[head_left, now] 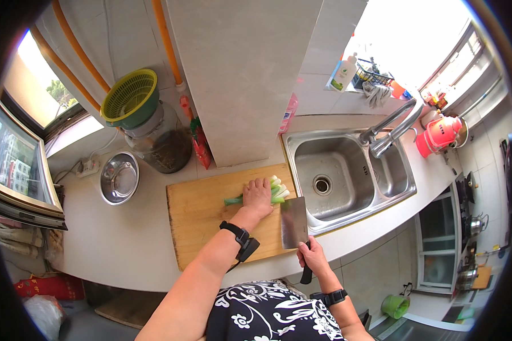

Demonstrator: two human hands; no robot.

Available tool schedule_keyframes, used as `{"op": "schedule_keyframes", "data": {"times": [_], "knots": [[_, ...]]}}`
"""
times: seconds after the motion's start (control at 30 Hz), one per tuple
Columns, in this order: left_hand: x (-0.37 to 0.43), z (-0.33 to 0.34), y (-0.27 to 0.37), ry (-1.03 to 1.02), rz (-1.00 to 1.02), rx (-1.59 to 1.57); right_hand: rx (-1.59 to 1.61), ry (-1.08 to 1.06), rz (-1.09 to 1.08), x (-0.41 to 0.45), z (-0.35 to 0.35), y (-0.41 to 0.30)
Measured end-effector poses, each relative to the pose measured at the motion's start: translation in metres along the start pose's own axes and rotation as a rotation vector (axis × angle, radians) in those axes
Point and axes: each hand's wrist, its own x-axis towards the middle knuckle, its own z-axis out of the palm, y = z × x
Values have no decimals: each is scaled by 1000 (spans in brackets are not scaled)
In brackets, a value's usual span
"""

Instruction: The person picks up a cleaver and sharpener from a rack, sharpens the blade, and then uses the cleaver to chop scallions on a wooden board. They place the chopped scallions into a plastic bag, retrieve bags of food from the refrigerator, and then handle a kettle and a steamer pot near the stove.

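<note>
My left hand [257, 197] presses down on a bunch of green onions [278, 192], covering their middle. Their white ends stick out to the right, and a green piece shows on the left. Beneath them lies a wooden cutting board [209, 226]. In my right hand [313, 255] is the black handle of a cleaver [294, 223]. Its broad steel blade hangs over the board's right edge, beside the sink, with the top corner close to the onions. Whether the blade touches the board I cannot tell.
Right of the board is a double-bowl steel sink [333, 170] with a faucet [388, 128]. A steel bowl [119, 178] sits on the left counter, near a large jar [166, 145] topped by a green-yellow colander [130, 98]. A pink thermos [438, 135] stands beyond the sink.
</note>
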Motion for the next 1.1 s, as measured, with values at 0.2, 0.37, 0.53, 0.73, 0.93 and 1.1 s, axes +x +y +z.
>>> {"op": "schedule_keyframes", "data": {"times": [0.2, 0.37, 0.53, 0.73, 0.93, 1.1], "knots": [[-20, -13, -54, -133, 113, 42, -213, -62, -7, -1, 6, -13], [-68, -31, -125, -65, 37, 65, -826, 161, -575, 15, 17, -9], [-85, -42, -140, 37, -57, 45, -915, 155, -783, 50, 49, -39], [-95, -40, -137, 69, -132, -31, -1094, 210, -704, 87, 66, -20], [-101, -33, -152, 169, -216, -106, -1223, 221, -902, 78, 83, -36], [-105, -41, -149, 215, -199, -129, -1300, -109, -820, 70, 121, -23]]}}
